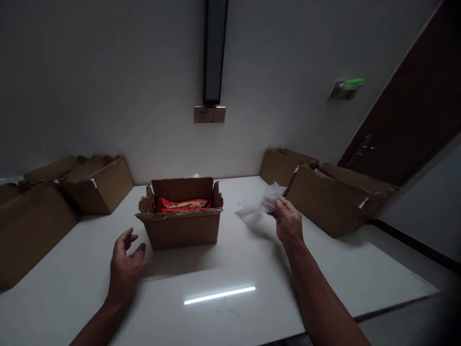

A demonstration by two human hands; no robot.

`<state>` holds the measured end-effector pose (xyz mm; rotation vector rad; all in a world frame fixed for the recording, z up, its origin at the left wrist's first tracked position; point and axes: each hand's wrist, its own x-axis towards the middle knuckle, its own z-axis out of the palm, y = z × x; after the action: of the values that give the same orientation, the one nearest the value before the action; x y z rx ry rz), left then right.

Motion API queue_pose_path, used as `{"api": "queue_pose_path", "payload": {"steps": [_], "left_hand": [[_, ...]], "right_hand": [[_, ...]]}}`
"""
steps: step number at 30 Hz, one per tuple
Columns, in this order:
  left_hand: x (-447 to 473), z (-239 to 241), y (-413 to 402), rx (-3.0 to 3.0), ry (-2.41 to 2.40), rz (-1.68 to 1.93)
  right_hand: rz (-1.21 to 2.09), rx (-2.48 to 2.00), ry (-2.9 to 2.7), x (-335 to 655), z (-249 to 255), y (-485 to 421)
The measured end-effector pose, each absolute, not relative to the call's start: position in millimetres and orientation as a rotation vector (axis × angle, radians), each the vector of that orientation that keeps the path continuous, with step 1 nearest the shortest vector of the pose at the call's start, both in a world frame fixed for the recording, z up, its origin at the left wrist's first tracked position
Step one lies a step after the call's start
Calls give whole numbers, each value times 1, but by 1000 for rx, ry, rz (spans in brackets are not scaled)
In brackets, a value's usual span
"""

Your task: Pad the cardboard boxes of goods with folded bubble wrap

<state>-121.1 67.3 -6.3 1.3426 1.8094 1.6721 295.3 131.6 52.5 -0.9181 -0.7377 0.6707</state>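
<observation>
An open cardboard box (182,230) stands on the white table, with red packets (183,205) lying inside it. My left hand (126,264) hovers at the box's near left corner, fingers apart and holding nothing. To the right of the box, my right hand (289,222) pinches a crumpled piece of clear bubble wrap (271,197) above the table. Whether anything is wrapped inside the plastic I cannot tell.
More open cardboard boxes flank the table (230,269): one (104,187) and a nearer one (32,230) at left, two (279,168) (327,202) at right. A wall with a socket (210,114) rises behind; a dark door (403,110) is at far right.
</observation>
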Motion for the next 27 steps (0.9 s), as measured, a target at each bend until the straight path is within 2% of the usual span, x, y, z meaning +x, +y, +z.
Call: {"api": "queue_pose_path", "payload": {"steps": [4, 10, 16, 21, 25, 27], "left_hand": [[-106, -4, 27, 1554, 1776, 1724], [-48, -21, -12, 2291, 1261, 1291], [19, -26, -3, 2492, 802, 919], [29, -21, 1, 2379, 743, 930], [19, -13, -4, 2344, 594, 962], [15, -12, -7, 2333, 521, 951]], "right_hand": [[760, -926, -676, 284, 48, 96], [1069, -948, -630, 230, 13, 0], [1316, -1092, -889, 193, -6, -76], [1090, -1422, -1434, 234, 14, -104], [833, -1503, -1400, 266, 43, -89], [840, -1455, -1426, 268, 50, -67]]}}
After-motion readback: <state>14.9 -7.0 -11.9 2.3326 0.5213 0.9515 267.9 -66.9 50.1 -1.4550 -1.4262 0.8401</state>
